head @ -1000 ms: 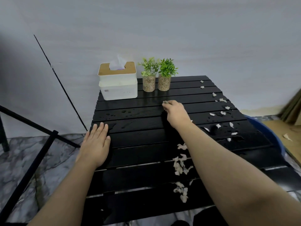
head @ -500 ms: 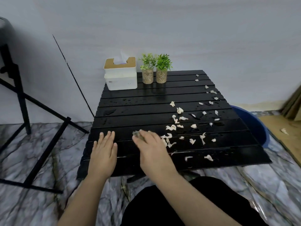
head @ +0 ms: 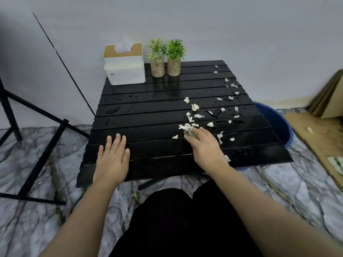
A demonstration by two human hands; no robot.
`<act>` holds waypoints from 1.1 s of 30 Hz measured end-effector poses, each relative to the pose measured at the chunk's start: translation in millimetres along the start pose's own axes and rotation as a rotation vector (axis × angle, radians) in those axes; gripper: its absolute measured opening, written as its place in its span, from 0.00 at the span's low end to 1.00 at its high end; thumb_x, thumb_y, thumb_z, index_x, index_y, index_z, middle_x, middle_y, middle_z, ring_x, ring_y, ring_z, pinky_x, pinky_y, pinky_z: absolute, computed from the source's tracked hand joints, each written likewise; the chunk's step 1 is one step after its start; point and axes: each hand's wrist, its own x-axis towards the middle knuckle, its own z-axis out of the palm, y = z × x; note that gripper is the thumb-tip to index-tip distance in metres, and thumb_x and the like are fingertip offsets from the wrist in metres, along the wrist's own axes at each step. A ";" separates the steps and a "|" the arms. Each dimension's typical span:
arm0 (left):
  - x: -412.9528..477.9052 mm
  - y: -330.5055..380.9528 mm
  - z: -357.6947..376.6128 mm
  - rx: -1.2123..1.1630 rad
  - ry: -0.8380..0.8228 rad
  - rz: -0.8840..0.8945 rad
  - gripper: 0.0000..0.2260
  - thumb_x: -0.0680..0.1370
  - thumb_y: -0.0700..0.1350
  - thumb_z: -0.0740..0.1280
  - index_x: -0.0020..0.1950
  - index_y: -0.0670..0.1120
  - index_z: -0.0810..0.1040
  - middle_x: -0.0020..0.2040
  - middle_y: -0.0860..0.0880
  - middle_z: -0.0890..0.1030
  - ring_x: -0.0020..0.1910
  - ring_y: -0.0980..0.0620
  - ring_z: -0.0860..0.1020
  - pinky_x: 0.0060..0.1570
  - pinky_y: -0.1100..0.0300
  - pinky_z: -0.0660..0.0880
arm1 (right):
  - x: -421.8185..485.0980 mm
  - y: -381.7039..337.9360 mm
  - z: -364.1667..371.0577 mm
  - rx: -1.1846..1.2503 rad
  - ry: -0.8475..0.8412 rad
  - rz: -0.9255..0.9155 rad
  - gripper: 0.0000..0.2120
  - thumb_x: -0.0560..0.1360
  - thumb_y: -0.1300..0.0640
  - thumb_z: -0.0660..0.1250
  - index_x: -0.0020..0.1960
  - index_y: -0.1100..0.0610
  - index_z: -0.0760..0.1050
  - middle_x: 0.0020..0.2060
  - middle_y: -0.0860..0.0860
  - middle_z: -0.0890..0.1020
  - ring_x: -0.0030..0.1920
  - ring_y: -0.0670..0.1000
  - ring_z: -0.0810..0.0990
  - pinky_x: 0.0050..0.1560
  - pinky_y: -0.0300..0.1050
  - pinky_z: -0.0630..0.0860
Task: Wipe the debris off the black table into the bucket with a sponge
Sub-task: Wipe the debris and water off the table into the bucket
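A low black slatted table (head: 144,112) stands before me, wet with droplets. White debris scraps (head: 194,107) lie scattered over its right half, out to the right edge. My right hand (head: 205,146) presses a small grey-green sponge (head: 189,134) on the table, mostly hidden under the fingers, right against a clump of scraps. My left hand (head: 113,158) lies flat on the near left part of the table, fingers apart, holding nothing. A blue bucket (head: 274,121) sits on the floor beside the table's right edge, partly hidden by it.
A white tissue box (head: 125,68) and two small potted plants (head: 165,58) stand at the table's back. A black stand's legs (head: 42,145) cross the marble floor on the left. Cardboard (head: 321,130) lies at the right. My dark-clothed knees are below the table's near edge.
My right hand has swept the sponge to the right, from the table's near middle to the clump of scraps. The view has shifted slightly. The left hand stays flat in place.
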 end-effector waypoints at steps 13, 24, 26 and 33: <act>-1.5 2.2 -2.8 0.011 -0.010 -0.002 0.23 0.81 0.53 0.43 0.76 0.50 0.48 0.77 0.53 0.47 0.75 0.54 0.41 0.73 0.54 0.38 | -23.6 -57.0 16.1 0.045 -0.187 -0.303 0.15 0.74 0.53 0.65 0.60 0.48 0.76 0.66 0.54 0.74 0.68 0.58 0.69 0.69 0.64 0.60; 14.0 15.1 -8.2 -0.122 -0.073 -0.067 0.23 0.80 0.53 0.45 0.75 0.53 0.48 0.77 0.55 0.47 0.75 0.55 0.41 0.72 0.54 0.37 | 17.5 9.6 -19.2 0.197 0.094 0.032 0.14 0.72 0.67 0.66 0.56 0.58 0.79 0.57 0.59 0.79 0.56 0.62 0.75 0.61 0.54 0.72; 31.1 31.3 -7.3 -0.139 -0.048 -0.009 0.23 0.80 0.53 0.45 0.75 0.52 0.48 0.77 0.55 0.48 0.75 0.55 0.42 0.72 0.55 0.38 | 19.6 -3.9 -16.5 0.231 0.118 -0.088 0.15 0.70 0.68 0.67 0.55 0.59 0.80 0.55 0.60 0.80 0.54 0.62 0.77 0.58 0.55 0.75; 90.1 67.3 12.1 -0.047 -0.074 0.016 0.23 0.81 0.51 0.44 0.76 0.50 0.48 0.77 0.53 0.46 0.76 0.52 0.41 0.73 0.51 0.38 | 14.0 -14.6 21.2 0.012 -0.073 -0.402 0.16 0.69 0.60 0.69 0.56 0.50 0.79 0.61 0.52 0.79 0.64 0.58 0.74 0.61 0.59 0.72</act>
